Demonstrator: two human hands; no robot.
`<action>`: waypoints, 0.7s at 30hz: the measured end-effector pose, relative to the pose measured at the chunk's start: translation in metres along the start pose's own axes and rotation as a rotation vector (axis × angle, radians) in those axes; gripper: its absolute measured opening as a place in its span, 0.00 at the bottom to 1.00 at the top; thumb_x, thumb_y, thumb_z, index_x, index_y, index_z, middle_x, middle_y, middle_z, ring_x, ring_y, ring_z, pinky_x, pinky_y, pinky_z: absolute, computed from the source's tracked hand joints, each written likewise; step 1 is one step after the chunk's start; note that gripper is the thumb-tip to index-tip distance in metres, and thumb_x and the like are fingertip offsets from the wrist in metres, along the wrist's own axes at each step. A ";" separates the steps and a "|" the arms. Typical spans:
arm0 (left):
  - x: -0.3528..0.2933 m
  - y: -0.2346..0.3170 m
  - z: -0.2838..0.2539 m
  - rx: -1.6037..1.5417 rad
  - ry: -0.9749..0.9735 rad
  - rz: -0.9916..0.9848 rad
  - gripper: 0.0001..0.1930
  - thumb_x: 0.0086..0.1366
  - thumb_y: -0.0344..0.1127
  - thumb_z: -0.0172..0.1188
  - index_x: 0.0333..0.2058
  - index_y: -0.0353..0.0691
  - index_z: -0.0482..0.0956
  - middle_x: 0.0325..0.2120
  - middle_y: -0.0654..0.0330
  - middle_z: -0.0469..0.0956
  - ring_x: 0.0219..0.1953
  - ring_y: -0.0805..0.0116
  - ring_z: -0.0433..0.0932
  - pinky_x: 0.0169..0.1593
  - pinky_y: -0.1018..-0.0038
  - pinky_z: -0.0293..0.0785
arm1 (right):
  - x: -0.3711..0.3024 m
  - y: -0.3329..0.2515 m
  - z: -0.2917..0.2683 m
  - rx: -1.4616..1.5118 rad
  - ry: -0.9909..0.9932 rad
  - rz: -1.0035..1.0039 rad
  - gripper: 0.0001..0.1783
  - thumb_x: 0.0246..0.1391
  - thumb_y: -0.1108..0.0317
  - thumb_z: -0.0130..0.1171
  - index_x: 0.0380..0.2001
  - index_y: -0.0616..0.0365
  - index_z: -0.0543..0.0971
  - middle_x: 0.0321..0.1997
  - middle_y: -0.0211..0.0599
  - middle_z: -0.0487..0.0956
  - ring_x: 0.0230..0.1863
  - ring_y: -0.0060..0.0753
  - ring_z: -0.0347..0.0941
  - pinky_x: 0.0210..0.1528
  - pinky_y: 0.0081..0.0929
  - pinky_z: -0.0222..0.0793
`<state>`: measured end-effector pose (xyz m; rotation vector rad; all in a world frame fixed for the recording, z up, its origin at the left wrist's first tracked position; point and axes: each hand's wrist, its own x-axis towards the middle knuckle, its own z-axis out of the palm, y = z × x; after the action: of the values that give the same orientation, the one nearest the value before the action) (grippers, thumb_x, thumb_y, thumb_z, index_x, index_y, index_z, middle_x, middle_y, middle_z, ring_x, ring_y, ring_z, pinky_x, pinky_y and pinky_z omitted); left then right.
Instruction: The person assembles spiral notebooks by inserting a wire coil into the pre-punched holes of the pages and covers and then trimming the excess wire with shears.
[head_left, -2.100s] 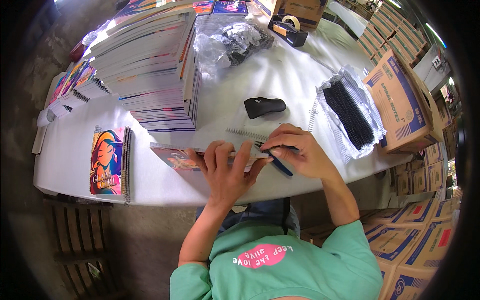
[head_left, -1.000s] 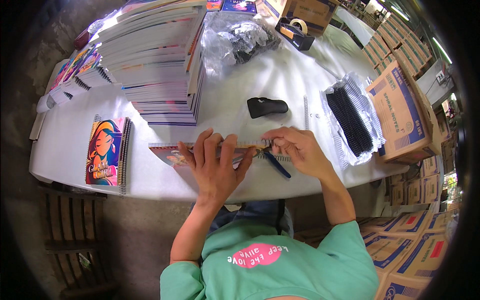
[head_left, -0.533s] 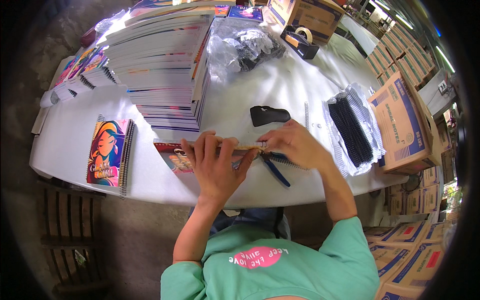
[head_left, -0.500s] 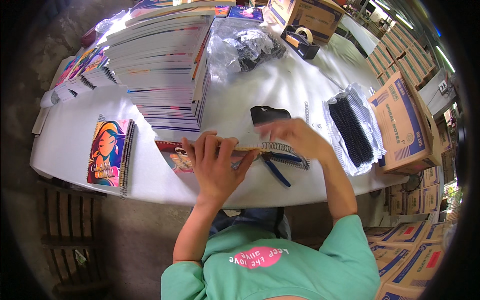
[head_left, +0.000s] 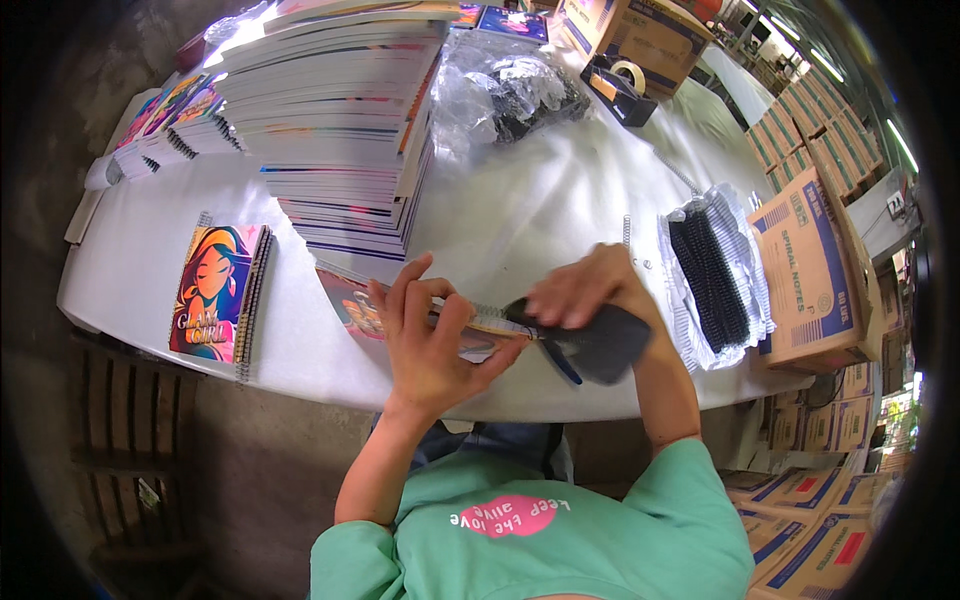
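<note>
A notebook (head_left: 352,306) is tilted up on the table in front of me, its spine edge on top. My left hand (head_left: 430,335) is closed on this notebook, with fingers over the spine and the thumb along the near side. A wire coil (head_left: 488,312) runs at the notebook's right end. My right hand (head_left: 580,288) grips a flat black piece (head_left: 605,345), blurred by motion, held over the coil's end. Its material I cannot make out. Partly hidden under it lie blue-handled pliers (head_left: 563,362).
A spiral notebook with a colourful cover (head_left: 212,290) lies at left. Behind stands a tall stack of unbound pages (head_left: 330,130). Crumpled plastic (head_left: 470,90) and a tape dispenser (head_left: 622,90) sit farther back. Black coils (head_left: 710,270) in wrapping and a cardboard box (head_left: 805,270) are at right.
My right hand has picked the black piece up from the table and brought it nearer, over the coil. My left hand still holds the notebook.
</note>
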<state>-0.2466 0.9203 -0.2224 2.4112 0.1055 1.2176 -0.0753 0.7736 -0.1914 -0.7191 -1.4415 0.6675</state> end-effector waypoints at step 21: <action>-0.004 -0.008 -0.002 -0.037 -0.035 0.023 0.24 0.38 0.51 0.75 0.22 0.44 0.71 0.28 0.61 0.63 0.53 0.51 0.68 0.57 0.50 0.47 | 0.012 -0.015 -0.006 -0.307 -0.105 0.172 0.05 0.45 0.74 0.61 0.26 0.64 0.83 0.30 0.42 0.82 0.31 0.36 0.80 0.37 0.26 0.74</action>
<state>-0.2494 0.9270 -0.2278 2.4072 0.0451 1.1760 -0.0693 0.7731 -0.1718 -1.0703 -1.6106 0.6288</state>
